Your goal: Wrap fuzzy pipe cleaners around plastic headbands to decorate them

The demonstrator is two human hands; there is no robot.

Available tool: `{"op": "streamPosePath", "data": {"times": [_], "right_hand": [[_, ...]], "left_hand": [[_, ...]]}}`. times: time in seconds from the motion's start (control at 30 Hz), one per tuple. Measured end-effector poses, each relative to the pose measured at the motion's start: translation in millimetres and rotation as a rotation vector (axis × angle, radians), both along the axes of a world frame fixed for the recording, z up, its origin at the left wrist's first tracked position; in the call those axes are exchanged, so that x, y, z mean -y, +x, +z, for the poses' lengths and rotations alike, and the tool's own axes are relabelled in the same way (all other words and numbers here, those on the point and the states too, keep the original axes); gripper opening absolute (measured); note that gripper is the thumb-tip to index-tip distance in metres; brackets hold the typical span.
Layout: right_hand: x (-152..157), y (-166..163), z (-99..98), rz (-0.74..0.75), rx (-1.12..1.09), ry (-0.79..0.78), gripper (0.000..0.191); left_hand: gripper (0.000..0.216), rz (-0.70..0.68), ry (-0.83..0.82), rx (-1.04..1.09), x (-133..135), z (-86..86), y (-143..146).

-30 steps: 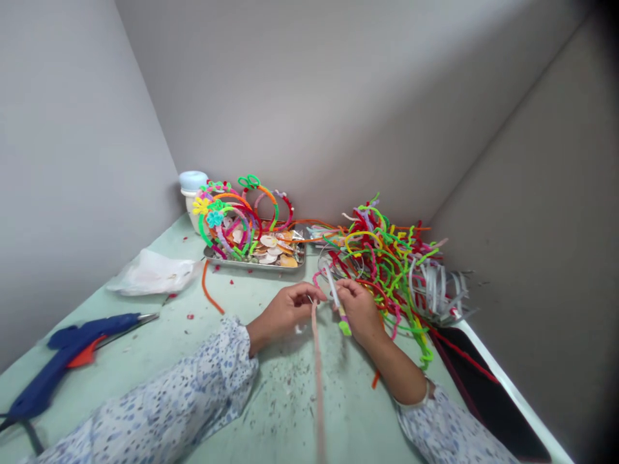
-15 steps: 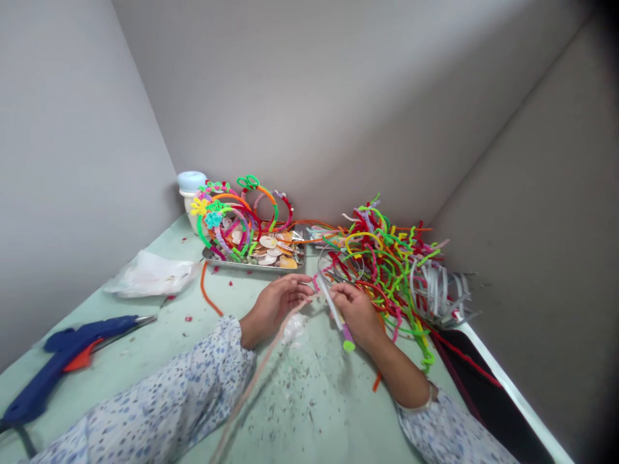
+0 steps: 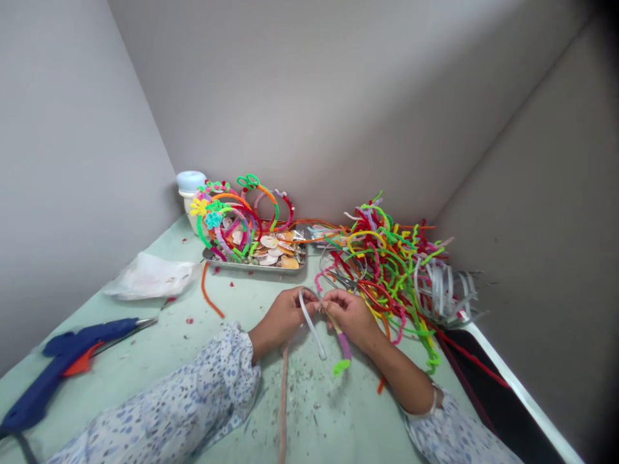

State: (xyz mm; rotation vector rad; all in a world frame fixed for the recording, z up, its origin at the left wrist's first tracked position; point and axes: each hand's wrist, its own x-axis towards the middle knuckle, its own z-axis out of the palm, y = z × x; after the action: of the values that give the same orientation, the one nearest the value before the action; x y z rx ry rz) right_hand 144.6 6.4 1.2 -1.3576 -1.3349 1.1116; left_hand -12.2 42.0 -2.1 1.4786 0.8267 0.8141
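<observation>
My left hand (image 3: 282, 315) and my right hand (image 3: 352, 314) meet at the middle of the pale green table (image 3: 145, 348), both with fingers closed. Between them they pinch a thin white headband (image 3: 312, 325) that curves down toward me. A long pink pipe cleaner (image 3: 283, 399) hangs from the left fingers toward me. From the right hand a purple and green wrapped end (image 3: 342, 356) sticks out below.
A tangled heap of coloured pipe cleaners (image 3: 387, 258) and bare grey headbands (image 3: 447, 290) lies at the right. A metal tray (image 3: 256, 263) with finished headbands and shells stands behind. A blue glue gun (image 3: 62, 361) and plastic bag (image 3: 149, 274) lie left. A white jar (image 3: 189, 193) sits in the corner.
The headband turned in my hands and its purple-green end dropped lower. The pink pipe cleaner swung left, then back to hang straight toward me. Both hands stayed in place.
</observation>
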Motion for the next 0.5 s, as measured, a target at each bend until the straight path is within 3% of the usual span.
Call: {"op": "streamPosePath", "data": {"times": [0.5], "right_hand": [[-0.1,-0.1,2.2,0.043,-0.036,-0.067,0.016]], "left_hand": [[0.016,0.043,0.1,-0.063,-0.7,-6.8,-0.3]]}}
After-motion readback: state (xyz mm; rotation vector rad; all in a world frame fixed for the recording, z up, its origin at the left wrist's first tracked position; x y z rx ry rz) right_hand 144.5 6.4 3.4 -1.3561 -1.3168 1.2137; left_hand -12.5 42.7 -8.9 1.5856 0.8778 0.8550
